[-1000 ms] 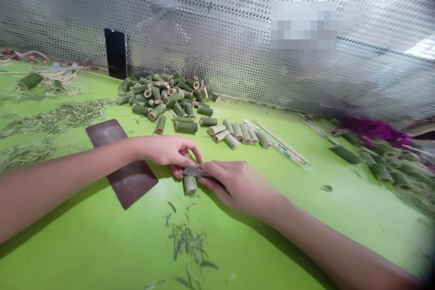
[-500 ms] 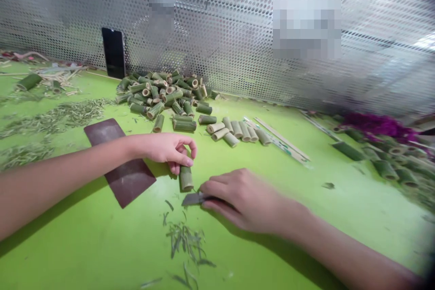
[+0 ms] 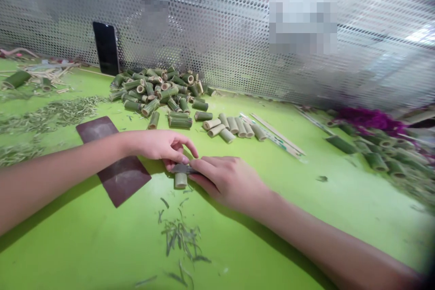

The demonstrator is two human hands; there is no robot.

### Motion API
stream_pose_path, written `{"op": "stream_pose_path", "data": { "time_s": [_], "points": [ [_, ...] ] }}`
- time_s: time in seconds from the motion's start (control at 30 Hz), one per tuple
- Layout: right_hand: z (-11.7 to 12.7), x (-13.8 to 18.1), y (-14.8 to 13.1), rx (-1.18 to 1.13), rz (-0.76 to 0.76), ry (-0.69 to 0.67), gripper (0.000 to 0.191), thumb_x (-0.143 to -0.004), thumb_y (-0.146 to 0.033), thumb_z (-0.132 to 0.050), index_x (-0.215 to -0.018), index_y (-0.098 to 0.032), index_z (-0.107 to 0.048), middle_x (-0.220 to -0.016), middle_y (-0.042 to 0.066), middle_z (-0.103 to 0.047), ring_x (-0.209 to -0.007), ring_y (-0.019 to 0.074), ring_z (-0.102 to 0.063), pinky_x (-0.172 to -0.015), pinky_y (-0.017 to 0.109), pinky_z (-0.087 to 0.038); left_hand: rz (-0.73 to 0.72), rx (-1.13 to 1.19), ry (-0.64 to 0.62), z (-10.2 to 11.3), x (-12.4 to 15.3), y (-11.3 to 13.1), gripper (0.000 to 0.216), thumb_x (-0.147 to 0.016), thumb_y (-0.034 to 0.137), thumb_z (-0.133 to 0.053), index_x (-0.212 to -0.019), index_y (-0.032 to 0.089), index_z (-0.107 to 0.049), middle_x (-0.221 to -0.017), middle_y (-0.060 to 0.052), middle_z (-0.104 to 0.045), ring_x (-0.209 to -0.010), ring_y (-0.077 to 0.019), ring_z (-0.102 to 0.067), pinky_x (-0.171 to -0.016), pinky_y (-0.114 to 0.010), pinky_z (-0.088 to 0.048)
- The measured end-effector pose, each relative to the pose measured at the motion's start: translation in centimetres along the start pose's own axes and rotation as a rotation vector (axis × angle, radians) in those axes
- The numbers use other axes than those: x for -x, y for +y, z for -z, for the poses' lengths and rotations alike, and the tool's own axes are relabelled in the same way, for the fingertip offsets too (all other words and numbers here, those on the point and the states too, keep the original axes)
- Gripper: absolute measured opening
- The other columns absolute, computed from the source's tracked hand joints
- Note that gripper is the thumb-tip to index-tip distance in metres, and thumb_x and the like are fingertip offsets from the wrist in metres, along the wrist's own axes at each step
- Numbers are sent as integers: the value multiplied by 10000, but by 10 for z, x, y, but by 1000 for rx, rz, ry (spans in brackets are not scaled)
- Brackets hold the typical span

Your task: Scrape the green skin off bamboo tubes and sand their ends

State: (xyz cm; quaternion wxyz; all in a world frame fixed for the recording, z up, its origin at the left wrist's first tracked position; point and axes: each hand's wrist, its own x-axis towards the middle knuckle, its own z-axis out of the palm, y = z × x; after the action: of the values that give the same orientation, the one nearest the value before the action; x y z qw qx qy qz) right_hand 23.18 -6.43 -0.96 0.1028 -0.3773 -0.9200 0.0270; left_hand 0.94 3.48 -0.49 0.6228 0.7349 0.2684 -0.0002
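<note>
1. We take the short bamboo piece point(image 3: 181, 181) as the centre of our clock; it lies on the green table point(image 3: 84, 244), its long axis running roughly from twelve to six, near end towards us.
2. Our left hand point(image 3: 158, 147) is the nearer one, at the far end; from its fingertips the piece lies at six o'clock. The fingers are curled narrow and seem to grip that end, though part of the hold is hidden.
3. Our right hand point(image 3: 227, 181) sits at three o'clock, fingers closed around one knife point(image 3: 182, 169). From its fingertips the piece lies at about eight. The blade crosses over the piece and points to nine.
4. Counting outward: one brown sheet point(image 3: 136, 181) at nine to ten, partly under our left forearm; eight pale pieces point(image 3: 232, 125) between one and two.
5. At twelve stands one heap of green pieces point(image 3: 168, 93), too jumbled to count; two more green stubs point(image 3: 16, 79) lie at ten.
6. One phone point(image 3: 107, 50) leans upright at eleven.
7. One loose scatter of shavings point(image 3: 180, 235) spreads at six; the strips overlap, so we cannot number them.
</note>
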Motion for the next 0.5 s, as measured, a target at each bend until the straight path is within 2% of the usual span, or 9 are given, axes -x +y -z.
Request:
{"op": "stream_pose_path", "data": {
  "time_s": [0.17,0.33,0.5],
  "points": [
    [-1,0,-4,-32,-17,21,263,-1102,-353,-443,-1079,-192,-649,-807,14,-723,-617,145,-607,-559,269,-328,50,-62,-22,2,2,5,421,-888,425,-709,-1253,223,-649,-819,13,-646,-692,-157,-641,-654,-281,-518],
    [5,1,-3,-118,-59,-95,202,-1068,-317,-517,-949,-188,-618,-730,-8,-664,-555,123,-531,-546,258,-318,7,23,-39,4,1,-2,416,-872,429,-757,-1186,207,-597,-748,38,-621,-656,-156,-633,-650,-301,-539],
    [12,12,-2,-277,85,-236,235,-1076,-347,-500,-962,-198,-642,-740,-19,-648,-574,111,-534,-558,247,-343,35,-4,-29,5,3,-3,366,-899,407,-752,-1145,206,-571,-787,27,-642,-683,-154,-660,-666,-307,-556]
  ]
}}
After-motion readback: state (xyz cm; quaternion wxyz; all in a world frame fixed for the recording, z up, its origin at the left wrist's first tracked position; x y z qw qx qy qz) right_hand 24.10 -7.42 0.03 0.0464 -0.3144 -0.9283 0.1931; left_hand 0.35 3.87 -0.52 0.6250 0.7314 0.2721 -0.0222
